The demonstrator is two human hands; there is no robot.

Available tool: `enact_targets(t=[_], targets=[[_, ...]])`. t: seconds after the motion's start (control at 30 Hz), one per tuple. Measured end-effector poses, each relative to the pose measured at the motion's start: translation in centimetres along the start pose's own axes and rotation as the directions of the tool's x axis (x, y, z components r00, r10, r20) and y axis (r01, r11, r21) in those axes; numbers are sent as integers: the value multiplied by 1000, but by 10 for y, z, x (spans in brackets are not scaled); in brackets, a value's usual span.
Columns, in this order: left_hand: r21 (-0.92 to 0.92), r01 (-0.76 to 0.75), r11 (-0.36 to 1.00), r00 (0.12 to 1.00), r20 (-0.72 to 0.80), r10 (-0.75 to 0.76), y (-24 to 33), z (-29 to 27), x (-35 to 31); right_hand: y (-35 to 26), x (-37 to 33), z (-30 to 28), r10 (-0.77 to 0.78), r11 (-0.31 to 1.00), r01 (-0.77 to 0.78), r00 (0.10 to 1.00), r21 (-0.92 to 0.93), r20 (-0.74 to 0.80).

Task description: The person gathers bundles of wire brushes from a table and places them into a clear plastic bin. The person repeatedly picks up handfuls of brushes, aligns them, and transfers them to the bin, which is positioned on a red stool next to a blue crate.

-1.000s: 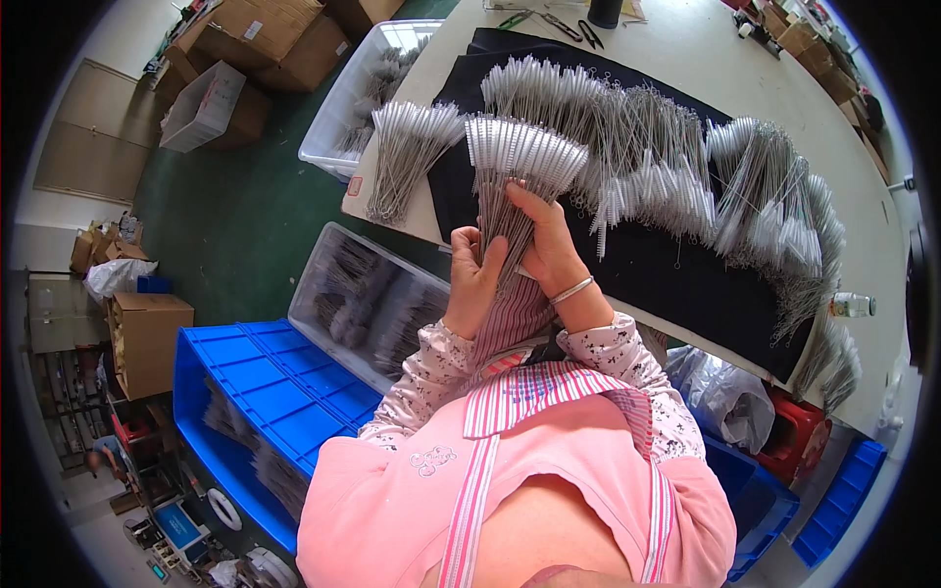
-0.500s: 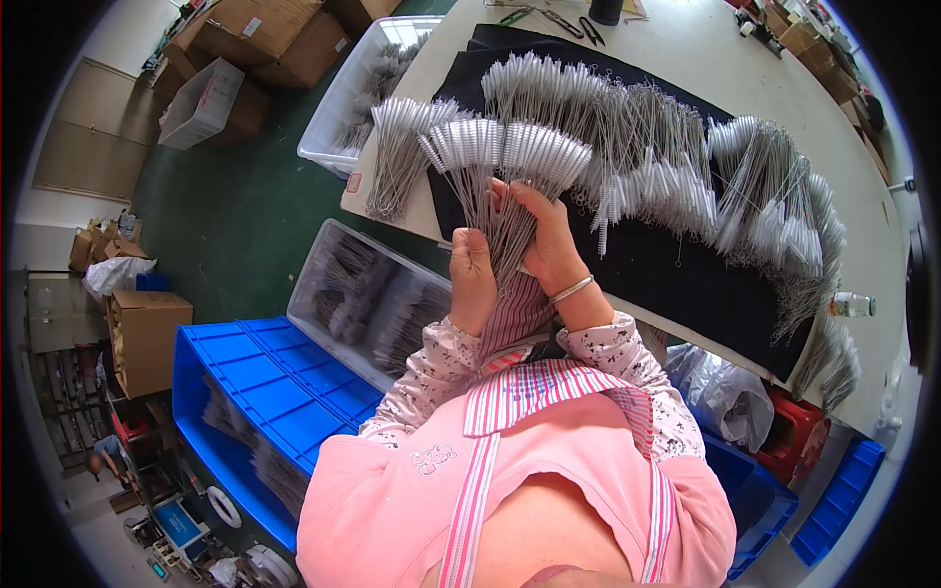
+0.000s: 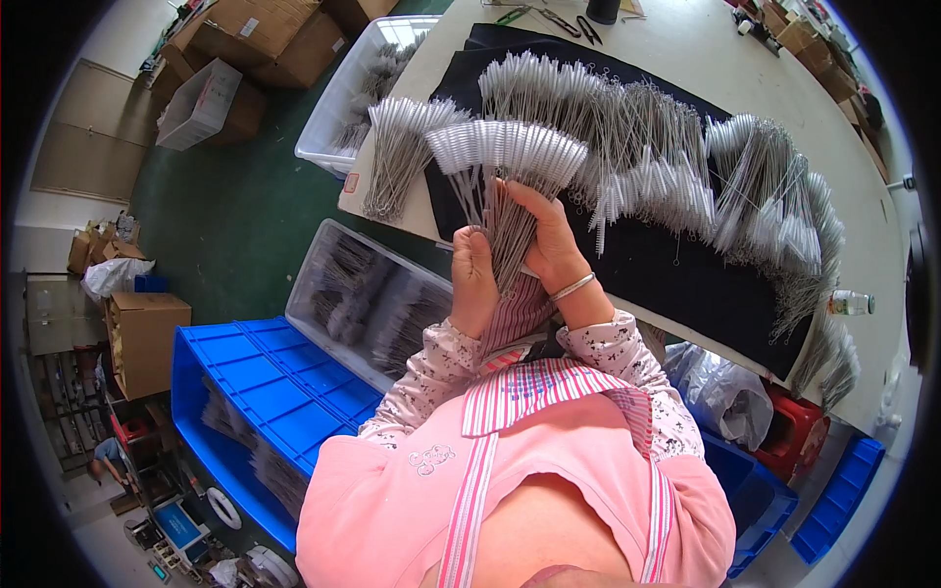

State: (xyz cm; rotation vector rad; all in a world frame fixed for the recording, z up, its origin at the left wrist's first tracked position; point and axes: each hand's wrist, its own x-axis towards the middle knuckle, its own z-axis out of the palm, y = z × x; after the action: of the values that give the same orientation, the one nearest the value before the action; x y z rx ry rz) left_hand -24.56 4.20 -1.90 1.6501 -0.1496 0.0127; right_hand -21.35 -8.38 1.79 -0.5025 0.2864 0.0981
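Observation:
A fanned bunch of thin wire brushes with white bristle heads is held up in front of me, bristles pointing away. My left hand is closed round the wire stems on the left side of the bunch, thumb up. My right hand grips the stems on the right, its thumb and fingers reaching across them; a bangle circles that wrist. Past my hands, long rows of similar brushes lie on a black cloth. Another bundle of brushes rests at the table's left corner.
The white table carries pliers and a small jar. Left of me stand a grey bin of brushes, blue crates and a white bin. A red stool is at the right.
The gap between the two groups of bristle heads in my hands has closed, so they form one continuous fan. Both hands have barely moved.

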Motion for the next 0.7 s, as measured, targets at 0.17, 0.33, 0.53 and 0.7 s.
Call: enact_targets(t=[0.17,0.33,0.53,0.7], targets=[[122,-10,992,958,286,-26,8,-5,-1,-3,-13,10,154,986,-149,986,-74,59],[184,132,974,928,322,-186,3,-19,5,11,-7,-3,99,990,-88,991,-112,95],[790,-135,598,968,-24,250,30,-80,86,0,-8,0,21,999,-18,997,-48,69],[980,163,114,984,-169,51,9,-83,147,8,-9,0,54,994,-50,998,-100,38]])
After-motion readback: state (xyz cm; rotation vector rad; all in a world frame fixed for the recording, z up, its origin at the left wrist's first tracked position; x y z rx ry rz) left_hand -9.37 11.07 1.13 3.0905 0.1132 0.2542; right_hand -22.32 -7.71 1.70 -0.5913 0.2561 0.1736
